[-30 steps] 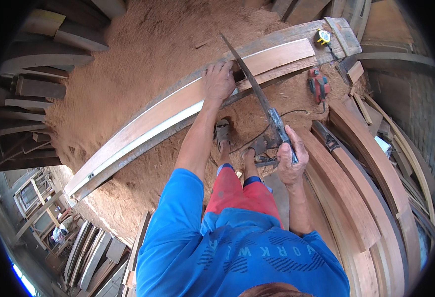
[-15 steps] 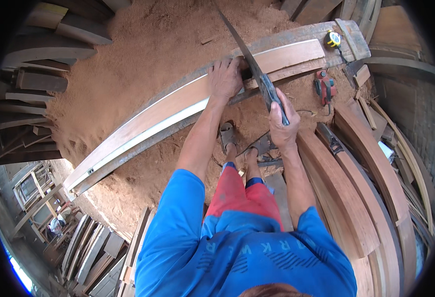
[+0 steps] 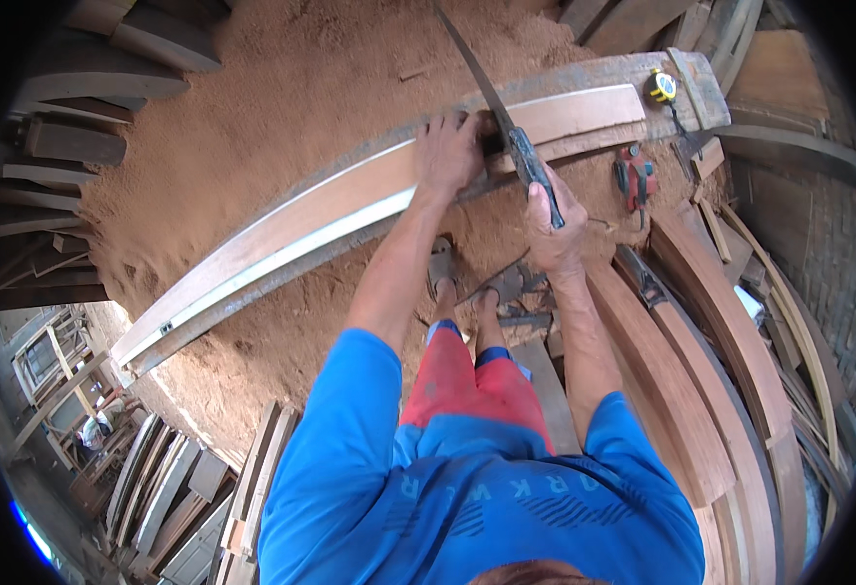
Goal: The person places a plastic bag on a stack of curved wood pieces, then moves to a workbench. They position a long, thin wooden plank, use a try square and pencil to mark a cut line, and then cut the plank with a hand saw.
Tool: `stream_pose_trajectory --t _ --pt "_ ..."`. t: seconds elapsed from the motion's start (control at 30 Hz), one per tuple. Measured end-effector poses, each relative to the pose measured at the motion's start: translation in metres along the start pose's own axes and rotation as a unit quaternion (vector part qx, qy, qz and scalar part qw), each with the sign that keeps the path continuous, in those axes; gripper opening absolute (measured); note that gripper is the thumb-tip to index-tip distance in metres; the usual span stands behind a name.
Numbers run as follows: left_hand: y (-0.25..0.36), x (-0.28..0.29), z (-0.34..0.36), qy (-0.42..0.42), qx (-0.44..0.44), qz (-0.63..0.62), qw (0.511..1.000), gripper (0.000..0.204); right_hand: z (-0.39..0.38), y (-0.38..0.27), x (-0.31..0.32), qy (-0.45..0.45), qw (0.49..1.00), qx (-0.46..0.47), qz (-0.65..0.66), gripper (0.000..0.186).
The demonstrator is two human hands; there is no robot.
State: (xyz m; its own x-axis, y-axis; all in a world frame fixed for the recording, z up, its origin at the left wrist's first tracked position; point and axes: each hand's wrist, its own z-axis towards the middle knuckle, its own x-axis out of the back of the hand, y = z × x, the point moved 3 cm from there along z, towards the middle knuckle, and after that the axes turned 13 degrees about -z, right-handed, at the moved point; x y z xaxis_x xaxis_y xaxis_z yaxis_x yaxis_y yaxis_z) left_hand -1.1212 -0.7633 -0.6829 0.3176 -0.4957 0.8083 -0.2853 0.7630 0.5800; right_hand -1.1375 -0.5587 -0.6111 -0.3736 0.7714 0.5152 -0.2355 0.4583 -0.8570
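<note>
My right hand [image 3: 557, 222] is closed round the dark, worn handle of a handsaw [image 3: 491, 96]. Its long blade slants away to the far left and crosses a long reddish-brown wooden board [image 3: 296, 216]. Just left of the blade, my left hand [image 3: 447, 156] bears down on that board with its fingers bent toward the far edge. A dark gap or shadow lies between that hand and the saw, and I cannot make out what is in it. Along the near side of the board runs a white strip, possibly a level or straightedge [image 3: 291, 261]. Whether the teeth touch wood is hidden.
The board lies on a grey plank bench [image 3: 633, 73]. A yellow tape measure [image 3: 660, 86] sits at its right end. A red power planer [image 3: 635, 177] rests on the sawdust. Curved timbers [image 3: 652, 380] and a hand plane [image 3: 650, 283] are at my right. Sawdust [image 3: 282, 97] heaps beyond.
The saw and my right hand have moved slightly away from me, along the blade's line. My left hand stays on the board. The whole view has shifted a little.
</note>
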Motion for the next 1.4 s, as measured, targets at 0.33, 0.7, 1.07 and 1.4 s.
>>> stream_pose_trajectory --t 0.33,0.7,1.07,1.4 --pt "0.004 -0.001 -0.003 0.003 0.041 -0.012 0.999 0.035 -0.084 0.02 0.037 -0.038 0.996 -0.044 -0.061 0.041" --pt "0.005 0.004 -0.005 0.01 0.034 -0.017 0.999 0.035 -0.132 0.025 0.074 -0.062 0.995 -0.076 0.01 0.045" --pt "-0.001 0.003 0.005 0.031 -0.022 -0.001 0.999 0.031 -0.033 0.012 0.026 -0.021 0.998 0.026 -0.046 0.039" --pt "0.006 0.0 0.003 0.011 0.014 -0.017 1.0 0.035 -0.004 0.007 0.005 0.024 0.998 0.036 -0.036 0.038"
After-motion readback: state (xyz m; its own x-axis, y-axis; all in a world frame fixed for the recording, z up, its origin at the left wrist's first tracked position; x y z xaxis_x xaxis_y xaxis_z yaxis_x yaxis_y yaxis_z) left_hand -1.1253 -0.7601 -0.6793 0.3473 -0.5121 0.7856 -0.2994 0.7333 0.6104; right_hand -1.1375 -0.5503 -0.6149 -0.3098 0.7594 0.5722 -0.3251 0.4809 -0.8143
